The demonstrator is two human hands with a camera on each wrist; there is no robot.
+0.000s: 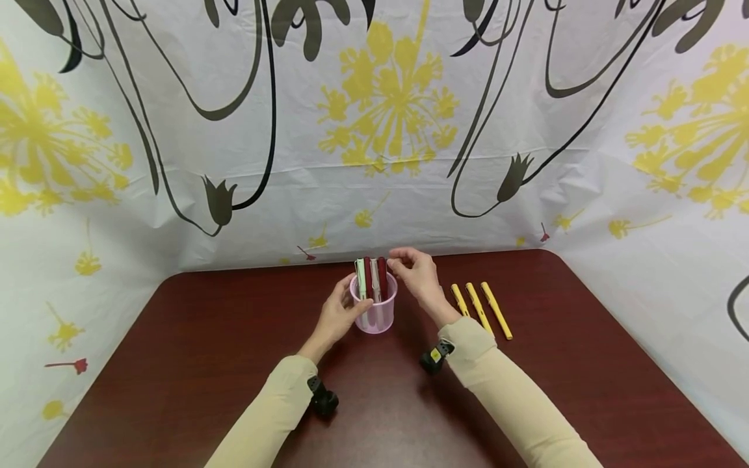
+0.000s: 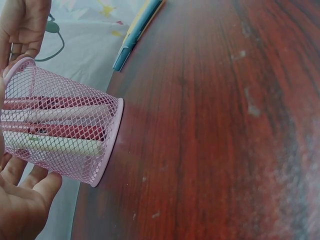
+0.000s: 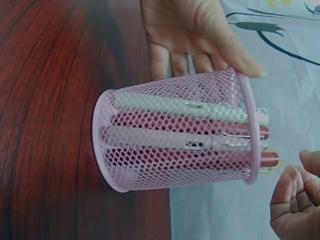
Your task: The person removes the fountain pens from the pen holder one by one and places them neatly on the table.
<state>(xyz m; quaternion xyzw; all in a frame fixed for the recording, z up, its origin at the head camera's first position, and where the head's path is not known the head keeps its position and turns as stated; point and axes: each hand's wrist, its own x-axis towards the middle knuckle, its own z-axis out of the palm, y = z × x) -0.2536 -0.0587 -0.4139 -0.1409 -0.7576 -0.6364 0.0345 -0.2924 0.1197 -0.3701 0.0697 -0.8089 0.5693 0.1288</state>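
A pink mesh pen cup (image 1: 375, 316) stands upright on the table, holding several pens: a light green pen (image 3: 165, 104), two dark red pens (image 3: 267, 159) and a pale pen (image 3: 165, 137) between the red ones. My left hand (image 1: 337, 312) holds the cup from its left side, thumb at the rim and fingers around the mesh wall. Just right of the rim, beside the pen tops, is my right hand (image 1: 418, 276). Its fingers are loosely bent, with nothing between thumb and fingertips in the right wrist view.
Three yellow pens (image 1: 496, 311) lie side by side on the dark red-brown table (image 1: 234, 364), right of the cup and partly behind my right forearm. A white patterned cloth (image 1: 304, 130) hangs along the table's back edge. A wrist camera (image 1: 323, 398) is strapped at my left cuff.
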